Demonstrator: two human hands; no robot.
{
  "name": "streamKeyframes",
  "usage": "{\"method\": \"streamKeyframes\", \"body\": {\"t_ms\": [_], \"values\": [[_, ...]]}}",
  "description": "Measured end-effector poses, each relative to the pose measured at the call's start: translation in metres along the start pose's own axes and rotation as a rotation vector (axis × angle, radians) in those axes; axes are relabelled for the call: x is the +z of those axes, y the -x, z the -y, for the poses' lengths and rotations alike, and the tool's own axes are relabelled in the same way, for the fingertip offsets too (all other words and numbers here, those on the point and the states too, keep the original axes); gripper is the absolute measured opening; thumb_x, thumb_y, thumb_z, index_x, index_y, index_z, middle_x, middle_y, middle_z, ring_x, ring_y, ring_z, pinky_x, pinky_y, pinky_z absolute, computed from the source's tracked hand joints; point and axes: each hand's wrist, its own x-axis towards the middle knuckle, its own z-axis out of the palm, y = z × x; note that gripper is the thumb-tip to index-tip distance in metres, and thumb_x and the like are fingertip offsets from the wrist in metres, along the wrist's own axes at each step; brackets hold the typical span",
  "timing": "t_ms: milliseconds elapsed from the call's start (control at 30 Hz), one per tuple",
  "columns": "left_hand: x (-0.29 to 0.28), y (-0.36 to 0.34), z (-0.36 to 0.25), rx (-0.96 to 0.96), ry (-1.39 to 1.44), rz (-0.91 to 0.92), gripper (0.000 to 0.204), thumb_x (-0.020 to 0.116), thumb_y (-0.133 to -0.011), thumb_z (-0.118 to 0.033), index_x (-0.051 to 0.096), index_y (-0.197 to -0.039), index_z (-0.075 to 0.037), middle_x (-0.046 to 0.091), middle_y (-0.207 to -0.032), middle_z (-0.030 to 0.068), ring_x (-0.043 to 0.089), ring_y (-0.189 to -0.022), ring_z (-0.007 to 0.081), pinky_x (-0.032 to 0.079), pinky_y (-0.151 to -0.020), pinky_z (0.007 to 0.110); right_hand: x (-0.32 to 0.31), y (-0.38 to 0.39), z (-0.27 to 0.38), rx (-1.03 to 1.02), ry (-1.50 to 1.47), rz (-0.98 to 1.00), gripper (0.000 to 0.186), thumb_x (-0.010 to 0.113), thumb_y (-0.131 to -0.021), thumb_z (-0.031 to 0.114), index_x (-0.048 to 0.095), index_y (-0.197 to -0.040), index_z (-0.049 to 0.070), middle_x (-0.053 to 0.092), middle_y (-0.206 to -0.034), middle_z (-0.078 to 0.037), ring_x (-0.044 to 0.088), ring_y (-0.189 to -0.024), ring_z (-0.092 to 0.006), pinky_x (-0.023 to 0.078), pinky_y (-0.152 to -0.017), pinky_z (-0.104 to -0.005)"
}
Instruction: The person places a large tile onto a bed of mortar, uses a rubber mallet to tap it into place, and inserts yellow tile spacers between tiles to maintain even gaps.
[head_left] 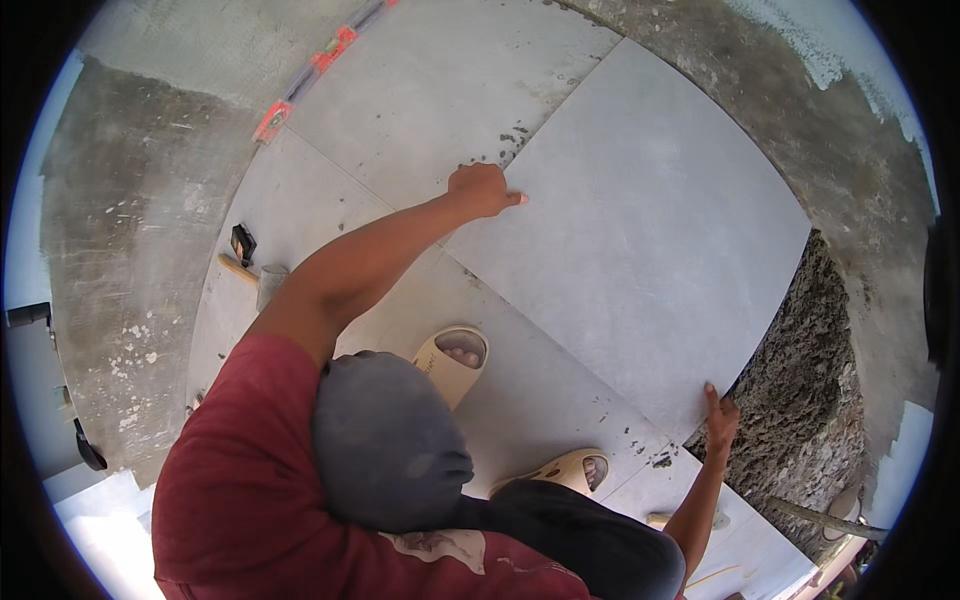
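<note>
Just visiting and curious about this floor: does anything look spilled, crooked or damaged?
Yes: dark crumbs lie scattered on the pale floor tiles near the right hand, with more by the left hand. They look spilled, resembling the rough dark material bordering the large tile. I can make out no cracks.

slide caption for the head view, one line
Left hand and right hand hold opposite edges of a large grey tile, beside dark, rough material.

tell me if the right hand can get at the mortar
Probably yes: the mortar lies bare beside the right hand, with nothing visible in between. The hand holds the tile by its edge, though, so it would likely need to let go first.
</note>
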Motion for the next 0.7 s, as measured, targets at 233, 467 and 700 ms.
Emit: {"method": "streamKeyframes", "body": {"t_ms": [233, 467, 700], "values": [[0.001, -0.020, 0.002, 0.127, -0.181, 0.017, 0.068, 0.067, -0.083, -0.068, 0.071, -0.096, -0.001, 0.071, -0.106, 0.0154, 0.069, -0.102, 0.0311, 0.055, -0.083, 0.043, 0.008, -0.001, 0.029, 0.041, 0.057, 0.058, 0.080, 0.076, -0.076, 0.063, 0.066, -0.089, -0.015, 0.067, -0.087, -0.032, 0.067, -0.086, -0.0435, 0.050, -0.080, -0.0509], [-0.004, -0.030, -0.004, 0.164, -0.323, 0.080, 0.069, 0.061, -0.086, -0.071, 0.073, -0.100, -0.004, 0.072, -0.105, 0.0106, 0.069, -0.100, 0.0281, 0.055, -0.083, 0.042, 0.010, 0.001, 0.024, -0.018, 0.121, 0.077, 0.088, 0.077, -0.074, 0.066, 0.065, -0.099, -0.018, 0.067, -0.097, -0.037, 0.067, -0.096, -0.0506, 0.053, -0.085, -0.0518], [-0.021, 0.000, -0.040, 0.073, -0.357, -0.040, 0.081, 0.069, -0.084, -0.064, 0.055, -0.136, -0.003, 0.049, -0.140, 0.0204, 0.043, -0.135, 0.0349, 0.040, -0.108, 0.051, -0.033, -0.010, 0.114, -0.084, 0.602, 0.139, 0.077, 0.073, -0.080, 0.063, 0.065, -0.106, -0.010, 0.069, -0.092, -0.032, 0.069, -0.089, -0.0477, 0.056, -0.081, -0.0536]]}}
